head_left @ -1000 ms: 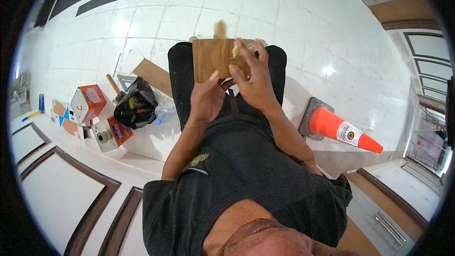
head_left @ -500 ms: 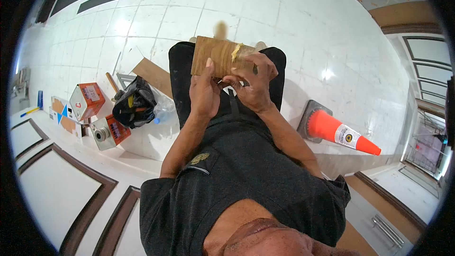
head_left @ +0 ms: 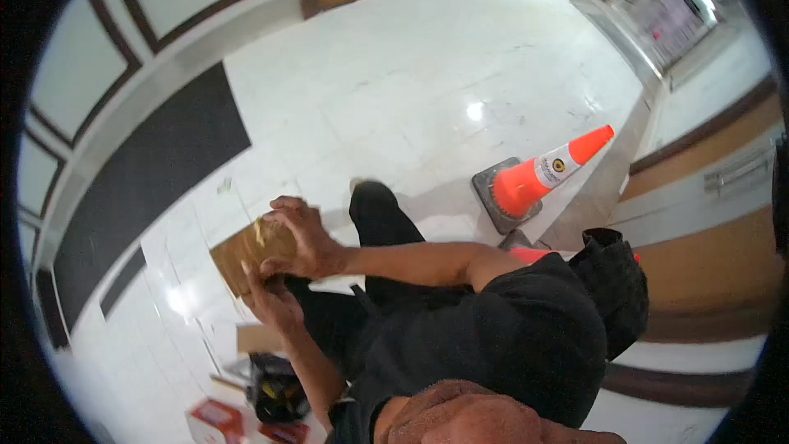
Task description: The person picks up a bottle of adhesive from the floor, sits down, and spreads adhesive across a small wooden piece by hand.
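Note:
A flat brown wooden board (head_left: 232, 260) is held out over the floor, tilted, left of my knees. My left hand (head_left: 277, 306) grips its near edge, with the thumb on the upper face. My right hand (head_left: 308, 245) is curled round the board's right side, fingers bent over the far corner and thumb near the close edge. A yellowish strip or smear (head_left: 260, 233) lies on the face beside my right fingers; what it is made of cannot be made out. The board's underside is hidden.
An orange and white cone (head_left: 516, 187) stands on the tiled floor at right, with part of another red object behind my arm. Lower left are a black bag (head_left: 278, 393), a red tin (head_left: 215, 419) and a brown panel (head_left: 258, 339). A dark mat (head_left: 156, 173) lies at left.
The view has swung round, so the board and hands appear farther left and the cone higher. My right fingers have moved onto the board's far corner. Both hands remain at the board.

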### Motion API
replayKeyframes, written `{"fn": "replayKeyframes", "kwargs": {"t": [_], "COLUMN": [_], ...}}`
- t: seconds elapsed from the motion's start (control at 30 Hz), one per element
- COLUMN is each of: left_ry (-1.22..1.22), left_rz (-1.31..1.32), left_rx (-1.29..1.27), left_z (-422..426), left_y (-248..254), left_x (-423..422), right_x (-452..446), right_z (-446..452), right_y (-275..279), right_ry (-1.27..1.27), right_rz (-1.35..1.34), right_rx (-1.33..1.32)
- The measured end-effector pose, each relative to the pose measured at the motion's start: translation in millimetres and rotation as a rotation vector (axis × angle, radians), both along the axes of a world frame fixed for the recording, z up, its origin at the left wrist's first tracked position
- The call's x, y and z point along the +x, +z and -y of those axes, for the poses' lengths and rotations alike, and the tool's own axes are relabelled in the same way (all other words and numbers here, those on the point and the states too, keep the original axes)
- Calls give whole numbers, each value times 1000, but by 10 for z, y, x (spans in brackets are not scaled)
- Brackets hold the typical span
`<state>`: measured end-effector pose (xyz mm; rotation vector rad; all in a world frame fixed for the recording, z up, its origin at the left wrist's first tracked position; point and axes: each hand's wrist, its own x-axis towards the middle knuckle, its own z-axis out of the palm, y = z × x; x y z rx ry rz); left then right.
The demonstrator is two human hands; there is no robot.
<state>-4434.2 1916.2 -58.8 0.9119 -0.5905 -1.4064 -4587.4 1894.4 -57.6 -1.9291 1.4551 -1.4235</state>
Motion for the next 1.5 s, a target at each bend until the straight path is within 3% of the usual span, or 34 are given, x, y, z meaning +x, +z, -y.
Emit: {"fn": "replayKeyframes", "kwargs": {"t": [0.07, 0.1, 0.17, 0.23, 0.27, 0.33, 0.37, 0.4, 0.43, 0.47, 0.53, 0.6, 0.7, 0.77, 0.8, 0.87, 0.97, 1.2, 1.27, 1.3, 1.4, 1.47, 1.5], "left_ry": [27, 96, 9, 113, -48, -132, -143, -135, -133, -130, -140, -131, -113, -179, -237, -190, -130, -145, -210, -252, -180, -156, -145], "left_rz": [-43, -85, -96, -134, -98, -31, 12, 136, 255, 223, 125, -34, -159, -147, -151, -146, -138, -152, -182, -217, -108, -51, -1], "left_rx": [-14, 1, -49, -5, -82, -71, -87, -58, -15, -33, 2, 83, 183, 173, 102, 116, 152, 154, 108, 55, 175, 202, 230], "left_z": [265, 399, 671, 827, 1035, 1407, 1635, 1835, 1946, 2041, 2247, 2325, 2587, 2510, 2518, 2555, 2593, 2647, 2646, 2649, 2605, 2584, 2581], "left_y": [-91, -66, -35, 70, -242, -450, -682, -808, -908, -1011, -1296, -1563, -1619, -1667, -1648, -1718, -1770, -1708, -1670, -1668, -1695, -1742, -1756], "left_x": [-137, -211, -314, -467, -342, -442, -465, -530, -592, -654, -647, -614, -669, -701, -669, -671, -689, -704, -716, -704, -701, -673, -656], "right_x": [104, 86, 98, 143, 91, -72, -63, -151, -238, -315, -294, -260, -349, -405, -354, -210, -250, -360, -498, -467, -280, -254, -236], "right_z": [208, 346, 649, 1035, 1207, 1550, 1861, 2109, 2218, 2205, 2381, 2369, 2539, 2427, 2426, 2508, 2598, 2601, 2533, 2517, 2542, 2588, 2616], "right_y": [120, 121, 80, -453, -511, -638, -1008, -1307, -1490, -1317, -1636, -1580, -1666, -1604, -1662, -1742, -1682, -1816, -1965, -1923, -1752, -1749, -1750], "right_ry": [-84, -102, -163, 39, 64, 117, 101, 105, 124, 85, 54, 96, 87, 175, 173, 48, 87, 57, 222, 213, 109, -48, -41], "right_rz": [-30, -24, 68, 248, 296, 466, 644, 624, 676, 673, 688, 837, 902, 1112, 1117, 627, 818, 845, 1238, 1244, 1036, 516, 516], "right_rx": [283, 265, 432, 277, 278, 399, 313, 173, 361, 440, 362, 409, 608, 636, 644, 395, 487, 597, 643, 638, 504, 405, 403]}}
